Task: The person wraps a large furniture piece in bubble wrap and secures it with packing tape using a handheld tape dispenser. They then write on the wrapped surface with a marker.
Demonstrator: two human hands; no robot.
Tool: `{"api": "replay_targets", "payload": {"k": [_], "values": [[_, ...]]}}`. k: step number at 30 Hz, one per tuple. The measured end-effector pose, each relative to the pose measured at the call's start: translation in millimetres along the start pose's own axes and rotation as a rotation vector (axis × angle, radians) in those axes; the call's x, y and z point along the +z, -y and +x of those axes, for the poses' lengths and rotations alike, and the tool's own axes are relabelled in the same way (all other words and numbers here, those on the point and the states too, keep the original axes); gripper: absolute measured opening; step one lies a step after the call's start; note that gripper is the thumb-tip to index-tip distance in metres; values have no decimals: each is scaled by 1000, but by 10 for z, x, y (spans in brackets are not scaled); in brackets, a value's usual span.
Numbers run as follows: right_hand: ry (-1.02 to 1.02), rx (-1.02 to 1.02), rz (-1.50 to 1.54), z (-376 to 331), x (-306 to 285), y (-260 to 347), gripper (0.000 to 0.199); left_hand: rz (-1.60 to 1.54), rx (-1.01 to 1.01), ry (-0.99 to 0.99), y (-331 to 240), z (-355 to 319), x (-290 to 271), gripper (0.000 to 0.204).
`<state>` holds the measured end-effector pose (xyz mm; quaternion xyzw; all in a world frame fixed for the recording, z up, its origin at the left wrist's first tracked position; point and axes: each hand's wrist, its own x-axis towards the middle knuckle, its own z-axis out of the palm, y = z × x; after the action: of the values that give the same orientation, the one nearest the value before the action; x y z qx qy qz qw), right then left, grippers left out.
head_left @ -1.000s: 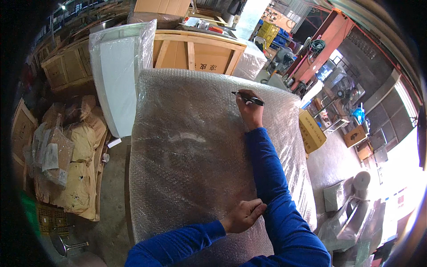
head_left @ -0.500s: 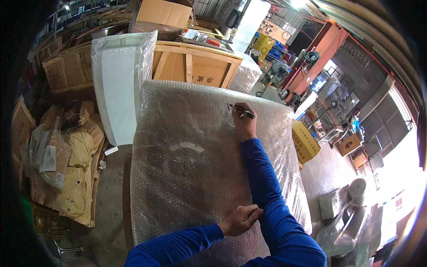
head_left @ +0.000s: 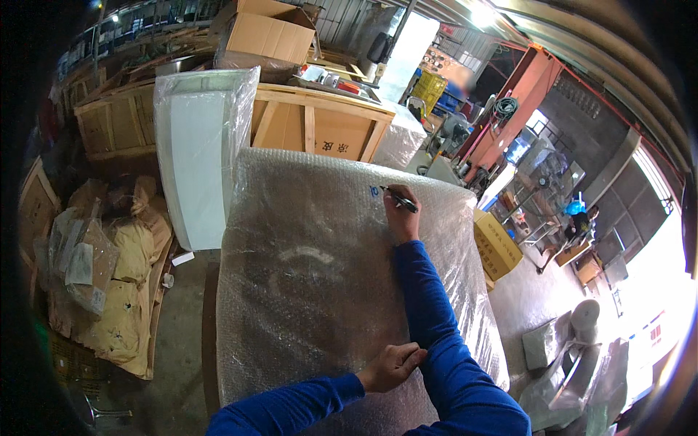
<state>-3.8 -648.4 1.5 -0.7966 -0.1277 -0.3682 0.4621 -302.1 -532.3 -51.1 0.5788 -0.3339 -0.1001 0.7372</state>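
A large block wrapped in bubble wrap (head_left: 305,320) stands in front of me, its top facing up. My right hand (head_left: 402,214) is closed around a black marker pen (head_left: 404,200) near the far right part of that top. Small blue ink marks (head_left: 374,191) show on the wrap just left of the pen's tip. Lower down, my left hand (head_left: 392,368) rests on the wrap with its fingers curled, touching my right sleeve (head_left: 438,327). What its fingers hold, if anything, is hidden.
A plastic-wrapped white panel (head_left: 195,160) leans beside a wooden crate (head_left: 291,120) at the far left. Wrapped bundles (head_left: 120,283) lie on the left. Right of the block are a yellow carton (head_left: 496,247), bubble-wrap rolls (head_left: 584,320) and a distant person (head_left: 578,225).
More blue ink shows beside the pen, and my right hand has shifted slightly with it. My left hand stays against the sleeve. The view has tilted a little, and the distant person has moved.
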Motion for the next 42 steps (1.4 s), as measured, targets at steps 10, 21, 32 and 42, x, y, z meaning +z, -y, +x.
{"api": "replay_targets", "payload": {"k": [10, 21, 32, 42], "values": [[59, -64, 13, -53, -128, -49, 6, -36, -63, 37, -57, 8, -24, 44], [35, 10, 46, -25, -70, -123, 12, -19, -44, 46, -23, 0, -22, 44], [70, 22, -121, -44, -88, 21, 11, 12, -24, 35, -79, -3, -40, 42], [-129, 47, -12, -28, -81, -79, 6, 16, -44, 53, -48, -8, -40, 43]]}}
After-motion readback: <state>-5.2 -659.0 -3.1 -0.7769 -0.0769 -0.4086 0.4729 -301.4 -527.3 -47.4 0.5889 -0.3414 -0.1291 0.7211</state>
